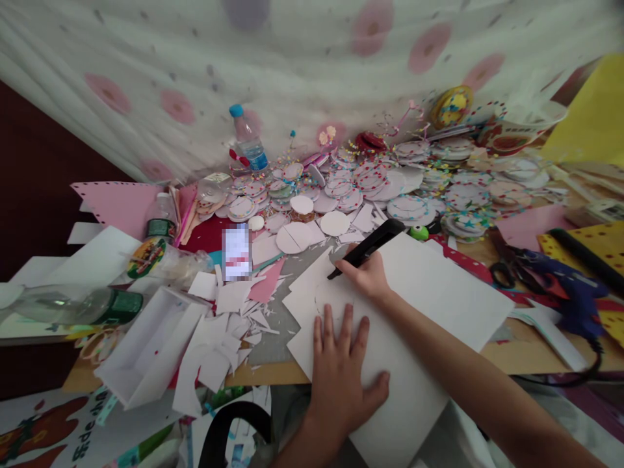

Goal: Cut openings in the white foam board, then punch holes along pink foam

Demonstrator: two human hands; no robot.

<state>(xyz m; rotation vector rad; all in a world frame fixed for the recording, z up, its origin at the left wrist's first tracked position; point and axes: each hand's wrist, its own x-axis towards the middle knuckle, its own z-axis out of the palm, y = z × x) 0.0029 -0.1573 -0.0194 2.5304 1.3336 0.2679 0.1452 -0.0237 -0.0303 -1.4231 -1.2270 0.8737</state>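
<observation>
My right hand (366,274) is wrapped round a black utility knife (373,240), its tip slanting down to a white board (385,396). Flat on that board, fingers spread, lies my left hand (340,370). A thin curved line runs on the board just above my left fingertips, partly hidden by them. Another white sheet (439,286) lies at the right, partly under my right forearm. Beyond the knife are white discs, one of them a round piece (335,223) and another with a line across it (292,238).
Paper scraps (248,318) litter the left, beside an open white box (151,344), a phone (236,252) and a plastic bottle (73,304). Stacks of beaded discs (412,209) line the back. Scissors (504,263) and a blue glue gun (575,292) lie at the right.
</observation>
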